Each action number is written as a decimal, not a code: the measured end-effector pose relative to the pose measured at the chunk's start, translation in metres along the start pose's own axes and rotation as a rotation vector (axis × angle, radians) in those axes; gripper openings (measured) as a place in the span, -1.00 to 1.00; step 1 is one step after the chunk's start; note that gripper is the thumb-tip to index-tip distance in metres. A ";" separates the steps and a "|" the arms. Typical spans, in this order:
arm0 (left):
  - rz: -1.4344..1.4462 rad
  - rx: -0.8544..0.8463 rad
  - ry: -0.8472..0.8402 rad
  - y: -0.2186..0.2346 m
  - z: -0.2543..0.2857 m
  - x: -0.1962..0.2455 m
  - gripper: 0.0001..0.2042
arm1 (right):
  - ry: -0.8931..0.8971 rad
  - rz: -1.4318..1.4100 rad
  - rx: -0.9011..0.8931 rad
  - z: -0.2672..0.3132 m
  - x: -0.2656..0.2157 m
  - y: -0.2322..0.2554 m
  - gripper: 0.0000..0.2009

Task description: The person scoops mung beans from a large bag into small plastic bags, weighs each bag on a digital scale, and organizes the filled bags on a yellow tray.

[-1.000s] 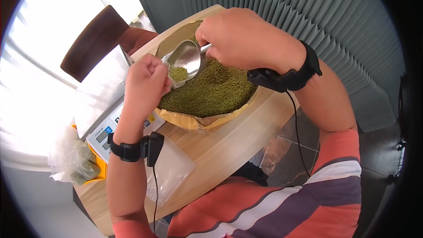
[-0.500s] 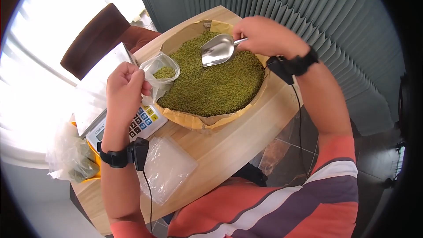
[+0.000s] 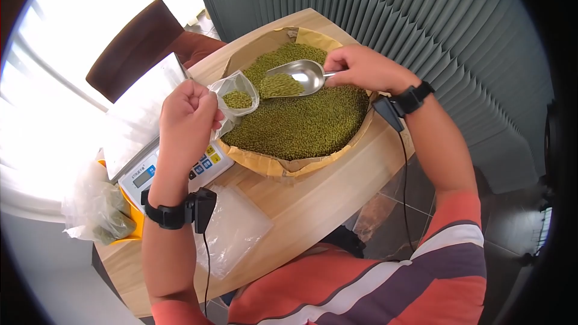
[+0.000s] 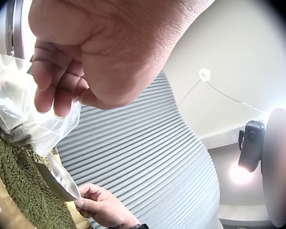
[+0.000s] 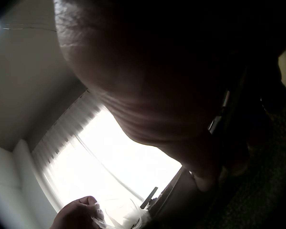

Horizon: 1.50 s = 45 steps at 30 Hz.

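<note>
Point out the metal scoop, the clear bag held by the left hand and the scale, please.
Metal scoop [image 3: 309,74]: head view, bare metal inside its bowl.
Clear bag [image 3: 230,121]: head view, film below its open mouth.
Scale [image 3: 143,177]: head view, its small display.

brown chair [image 3: 135,51] by table [image 3: 295,207] | grey pleated screen [image 3: 409,30] | dark floor tiles [image 3: 402,219]

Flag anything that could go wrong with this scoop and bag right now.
The metal scoop is loaded with green beans and its lip sits near the bag's mouth, so beans could spill outside. The thin clear bag hangs from the left hand alone and might sag or slip as weight is added. The right hand grips only the handle, so the scoop could tip.
</note>
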<state>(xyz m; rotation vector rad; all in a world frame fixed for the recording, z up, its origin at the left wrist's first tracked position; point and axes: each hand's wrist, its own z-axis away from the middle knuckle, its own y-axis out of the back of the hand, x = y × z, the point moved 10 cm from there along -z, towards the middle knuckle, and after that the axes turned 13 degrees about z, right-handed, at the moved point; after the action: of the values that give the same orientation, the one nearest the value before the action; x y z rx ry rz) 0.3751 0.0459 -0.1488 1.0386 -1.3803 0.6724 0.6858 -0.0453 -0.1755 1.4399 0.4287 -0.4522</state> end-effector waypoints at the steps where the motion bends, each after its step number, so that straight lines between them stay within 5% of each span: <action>1: 0.004 0.004 0.002 0.000 -0.002 -0.003 -0.84 | -0.076 -0.084 0.004 0.010 0.006 0.005 -0.81; 7: 0.027 -0.007 -0.038 -0.010 -0.003 0.001 -0.84 | -0.028 -0.135 0.061 0.032 -0.015 0.029 -0.82; 12: -0.001 -0.003 -0.026 -0.013 -0.004 0.004 -0.84 | 0.195 0.167 0.131 0.024 -0.085 0.038 -0.79; 19: 0.018 0.018 0.003 -0.013 -0.001 0.007 -0.86 | 0.164 0.374 0.137 0.018 -0.125 0.039 -0.77; 28: 0.037 0.004 -0.011 -0.009 -0.002 0.004 -0.86 | 0.043 0.429 0.123 0.059 -0.089 0.062 -0.80; 30: 0.048 -0.006 -0.011 -0.009 -0.002 0.004 -0.87 | -0.071 0.607 0.068 0.067 -0.068 0.057 -0.82; 39: -0.005 -0.021 -0.027 -0.008 -0.003 0.002 -0.85 | -0.044 0.837 0.053 0.056 -0.050 0.016 -0.81; 41: -0.026 -0.012 -0.015 -0.007 -0.001 0.005 -0.85 | 0.180 0.790 0.317 0.058 -0.088 0.028 -0.81; 45: -0.086 -0.021 -0.028 -0.010 -0.004 0.005 -0.88 | 0.512 0.699 0.379 0.024 -0.152 -0.018 -0.71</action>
<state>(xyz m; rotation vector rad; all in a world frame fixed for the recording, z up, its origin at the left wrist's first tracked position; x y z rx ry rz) 0.3864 0.0444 -0.1453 1.0874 -1.3560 0.5811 0.5482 -0.0651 -0.1067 1.9585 0.2162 0.4331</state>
